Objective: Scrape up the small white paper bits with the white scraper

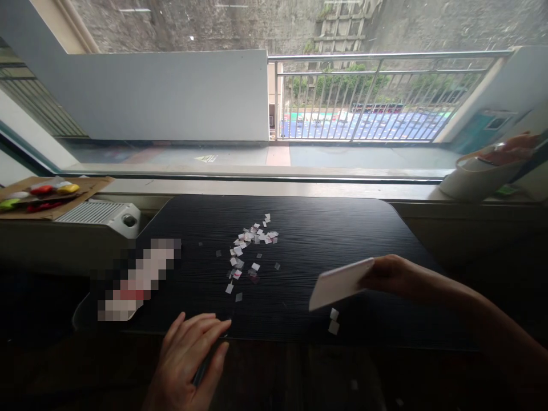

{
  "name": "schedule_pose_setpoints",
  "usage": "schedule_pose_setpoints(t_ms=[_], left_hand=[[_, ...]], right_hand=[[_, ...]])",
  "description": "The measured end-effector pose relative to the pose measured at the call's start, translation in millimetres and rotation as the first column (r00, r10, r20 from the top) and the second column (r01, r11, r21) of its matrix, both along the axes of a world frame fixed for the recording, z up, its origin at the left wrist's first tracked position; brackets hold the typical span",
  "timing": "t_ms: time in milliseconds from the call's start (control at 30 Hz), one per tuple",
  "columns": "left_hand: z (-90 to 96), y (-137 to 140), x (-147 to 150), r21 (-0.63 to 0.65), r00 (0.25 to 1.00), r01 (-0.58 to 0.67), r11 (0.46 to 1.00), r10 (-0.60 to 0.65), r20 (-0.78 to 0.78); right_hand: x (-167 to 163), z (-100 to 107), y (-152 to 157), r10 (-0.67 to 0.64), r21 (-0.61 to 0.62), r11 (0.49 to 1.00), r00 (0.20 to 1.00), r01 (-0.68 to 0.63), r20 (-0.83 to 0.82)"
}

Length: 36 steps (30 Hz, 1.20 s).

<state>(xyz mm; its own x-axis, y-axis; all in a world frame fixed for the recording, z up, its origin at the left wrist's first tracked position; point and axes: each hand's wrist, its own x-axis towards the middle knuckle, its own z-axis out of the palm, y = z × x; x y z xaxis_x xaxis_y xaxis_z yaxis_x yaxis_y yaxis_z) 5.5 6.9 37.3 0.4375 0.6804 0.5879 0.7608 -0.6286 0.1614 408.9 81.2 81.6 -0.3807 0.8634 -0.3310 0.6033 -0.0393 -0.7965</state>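
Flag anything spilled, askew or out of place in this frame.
Small square pieces lie strewn across the black table, some overlapping, in no neat order. Two squares look stray, apart near the front edge, beside the white card in the right hand.

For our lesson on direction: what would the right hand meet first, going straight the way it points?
Probably the scattered scraps, with the white card in the right hand leading; height is unclear, so it might pass above.

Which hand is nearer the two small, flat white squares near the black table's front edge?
Right: the right hand is beyond and to the right of those white squares; the left hand is farther off, well to their left.
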Motion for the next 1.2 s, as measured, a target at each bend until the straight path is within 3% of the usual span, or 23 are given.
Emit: schedule_pose_setpoints(t_ms=[100, 300, 933, 1200], left_hand=[[-0.5, 0.3, 0.2, -0.005, 1.0, 0.008, 1.0, -0.008, -0.013], [-7.1, -1.3, -7.3, -0.038, 0.998, 0.011, 0.999, -0.013, -0.056], [-7.8, -6.5, -12.9, -0.022, 0.998, -0.023, 0.999, 0.021, -0.067], [0.8, -5.3, -3.5, 0.009, 1.0, -0.013, 1.0, 0.012, 0.016]], right_hand=[[10.2, -7.1, -10.3, -0.1, -0.012, 0.995, 0.995, 0.1, -0.016], [10.8, -16.5, -22.6, -0.066, -0.074, 0.995, 0.997, 0.062, -0.051], [-2.7, -8.0, -57.2, -0.075, -0.091, 0.993, 0.996, 0.07, -0.047], [4.6, -8.6, -86.4, -0.209, -0.101, 0.974, 0.976, 0.202, -0.062]])
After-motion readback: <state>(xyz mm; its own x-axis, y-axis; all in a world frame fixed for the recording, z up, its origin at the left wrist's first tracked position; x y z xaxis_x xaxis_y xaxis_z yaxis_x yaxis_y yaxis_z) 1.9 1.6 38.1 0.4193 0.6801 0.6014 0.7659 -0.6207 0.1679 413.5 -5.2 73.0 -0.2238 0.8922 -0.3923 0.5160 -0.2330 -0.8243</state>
